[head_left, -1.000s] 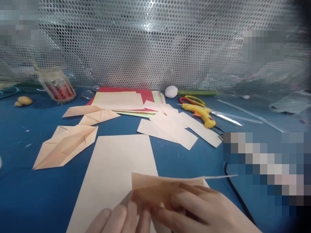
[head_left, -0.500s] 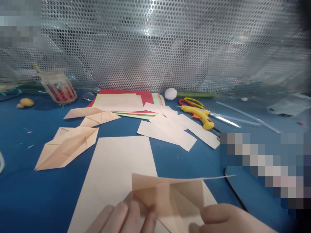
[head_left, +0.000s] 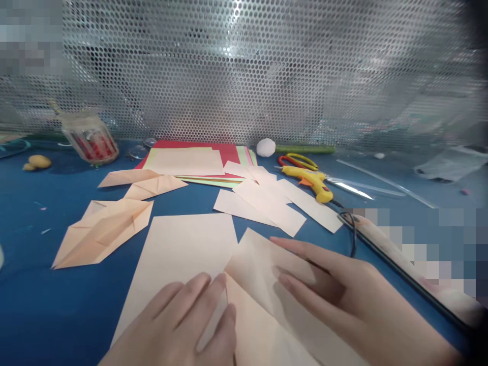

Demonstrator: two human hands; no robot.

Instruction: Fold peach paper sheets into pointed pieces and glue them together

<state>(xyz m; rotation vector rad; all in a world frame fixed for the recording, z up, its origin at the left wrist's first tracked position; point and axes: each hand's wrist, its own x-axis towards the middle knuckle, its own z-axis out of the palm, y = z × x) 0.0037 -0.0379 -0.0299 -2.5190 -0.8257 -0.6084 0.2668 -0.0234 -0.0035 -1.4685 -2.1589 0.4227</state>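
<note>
A creased sheet of pale peach paper (head_left: pixel 251 305) lies at the near middle, partly over a flat plain sheet (head_left: pixel 183 244). My left hand (head_left: pixel 190 320) is at its left edge, the fingers curled close together and the thumb against the edge, gripping it. Stretched out flat, the fingers of my right hand (head_left: pixel 343 290) press on the right part of the creased sheet, index and thumb apart. The near end of the paper runs out of view at the bottom.
Left lie folded paper pieces (head_left: pixel 107 231); behind, cut paper strips (head_left: pixel 267 203) and a coloured paper stack (head_left: pixel 186 160). Back right are a yellow glue gun (head_left: pixel 310 180), scissors (head_left: pixel 351 187) and a white ball (head_left: pixel 266 147). A phone (head_left: pixel 381 239) lies right; a glass jar (head_left: pixel 89 137) stands back left.
The creased sheet's raised flap has come down and the sheet now lies spread flatter. My right hand has moved forward and opened out onto it. My left hand has shifted slightly forward.
</note>
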